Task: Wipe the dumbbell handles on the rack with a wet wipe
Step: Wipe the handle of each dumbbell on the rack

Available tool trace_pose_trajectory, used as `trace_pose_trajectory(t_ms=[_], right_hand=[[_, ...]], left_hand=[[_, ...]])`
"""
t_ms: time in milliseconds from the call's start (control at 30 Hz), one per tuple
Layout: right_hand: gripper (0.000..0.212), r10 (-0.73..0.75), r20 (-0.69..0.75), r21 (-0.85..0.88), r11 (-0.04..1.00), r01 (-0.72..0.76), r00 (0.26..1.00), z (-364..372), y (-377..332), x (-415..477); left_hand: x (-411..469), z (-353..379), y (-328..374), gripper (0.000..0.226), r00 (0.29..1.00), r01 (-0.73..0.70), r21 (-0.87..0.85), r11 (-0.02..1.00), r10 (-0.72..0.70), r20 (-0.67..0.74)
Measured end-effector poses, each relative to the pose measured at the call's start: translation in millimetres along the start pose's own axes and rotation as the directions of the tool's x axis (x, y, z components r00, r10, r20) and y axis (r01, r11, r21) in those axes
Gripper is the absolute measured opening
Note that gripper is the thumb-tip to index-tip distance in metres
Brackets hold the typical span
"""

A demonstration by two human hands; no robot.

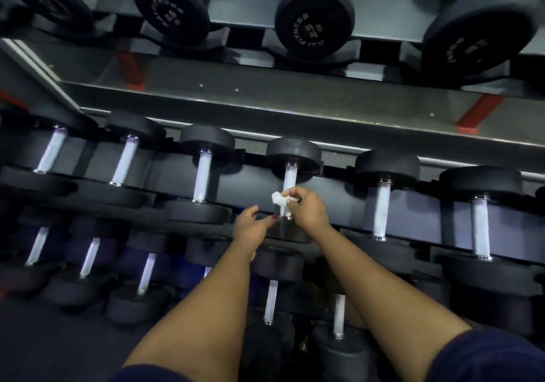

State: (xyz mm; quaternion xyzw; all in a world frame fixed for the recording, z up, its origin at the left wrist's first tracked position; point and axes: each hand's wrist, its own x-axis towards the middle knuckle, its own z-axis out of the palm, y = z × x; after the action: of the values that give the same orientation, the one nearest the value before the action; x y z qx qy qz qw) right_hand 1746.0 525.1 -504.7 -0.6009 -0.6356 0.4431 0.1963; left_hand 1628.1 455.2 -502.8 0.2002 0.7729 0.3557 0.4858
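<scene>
A white wet wipe [277, 198] is wrapped around the lower part of a shiny dumbbell handle [289, 178] on the middle shelf of the rack. My right hand [309, 209] grips the wipe against that handle, fingers curled around it. My left hand [251, 228] rests on the near black head [290, 232] of the same dumbbell, fingers bent over its edge. The far head [293, 154] of this dumbbell is in plain sight.
More dumbbells line the middle shelf on both sides, such as a handle to the left [202, 176] and one to the right [382, 209]. A lower row [271, 300] lies beneath my arms. Larger dumbbells [314, 18] sit above a grey rack beam [265, 98].
</scene>
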Motion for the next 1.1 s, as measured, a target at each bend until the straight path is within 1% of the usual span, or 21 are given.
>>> trace_pose_trajectory(t_ms=[67, 133, 233, 333, 433, 533, 600, 667, 767, 833, 967, 1100], right_hand=[[0.024, 0.009, 0.006, 0.065, 0.998, -0.010, 1.000, 2.9, -4.8, -6.3], [0.023, 0.017, 0.015, 0.106, 0.994, -0.018, 1.000, 5.8, -12.2, -11.2], [0.021, 0.012, 0.031, 0.134, 0.991, -0.016, 0.999, 10.8, -28.9, -15.5], [0.020, 0.016, 0.028, 0.148, 0.989, -0.020, 0.999, 18.3, -45.2, -17.1], [0.021, 0.032, 0.009, 0.185, 0.982, -0.033, 0.999, 33.3, -60.5, -19.3], [0.020, 0.069, 0.009, 0.227, 0.971, -0.069, 0.998, 49.8, -73.5, -19.6], [0.019, 0.095, -0.011, 0.246, 0.965, -0.089, 0.995, 65.8, -86.5, -14.5], [0.018, 0.125, -0.031, 0.256, 0.960, -0.113, 0.992, 84.0, -103.3, -6.6], [0.017, 0.147, -0.014, 0.253, 0.957, -0.139, 0.989, 112.2, -119.8, 2.8], [0.017, 0.155, -0.004, 0.234, 0.961, -0.150, 0.988, 129.9, -124.8, 8.4], [0.017, 0.212, -0.051, 0.184, 0.962, -0.199, 0.976, 159.1, -130.6, 19.7], [0.025, 0.287, -0.117, 0.151, 0.951, -0.268, 0.951, 180.4, -131.7, 25.3]], left_hand=[[-8.4, -12.6, 5.0, 0.055, 0.997, -0.015, -0.084, 0.996, 0.009, -0.074], [-13.6, -23.2, 11.0, 0.045, 0.990, -0.040, -0.136, 0.990, 0.021, -0.138], [-16.8, -42.9, 15.1, 0.037, 0.977, -0.079, -0.161, 0.984, 0.045, -0.208], [-14.1, -63.6, 15.1, 0.032, 0.969, -0.101, -0.158, 0.982, 0.061, -0.239], [-6.9, -87.0, 12.1, 0.026, 0.956, -0.112, -0.121, 0.986, 0.073, -0.285], [-0.4, -111.9, 10.8, 0.025, 0.937, -0.083, 0.053, 0.995, 0.096, -0.337], [8.2, -136.0, 12.3, 0.026, 0.935, -0.054, 0.173, 0.983, 0.110, -0.336], [23.4, -161.0, 16.1, 0.028, 0.939, -0.030, 0.259, 0.965, 0.116, -0.323], [48.3, -184.3, 14.2, 0.020, 0.951, 0.017, 0.324, 0.946, 0.085, -0.298], [59.9, -191.5, 9.6, 0.017, 0.961, 0.023, 0.369, 0.929, 0.081, -0.265], [83.5, -196.7, -2.8, 0.027, 0.980, 0.016, 0.351, 0.936, 0.054, -0.190], [106.4, -195.2, -16.1, 0.033, 0.991, 0.060, 0.306, 0.950, -0.020, -0.134]])
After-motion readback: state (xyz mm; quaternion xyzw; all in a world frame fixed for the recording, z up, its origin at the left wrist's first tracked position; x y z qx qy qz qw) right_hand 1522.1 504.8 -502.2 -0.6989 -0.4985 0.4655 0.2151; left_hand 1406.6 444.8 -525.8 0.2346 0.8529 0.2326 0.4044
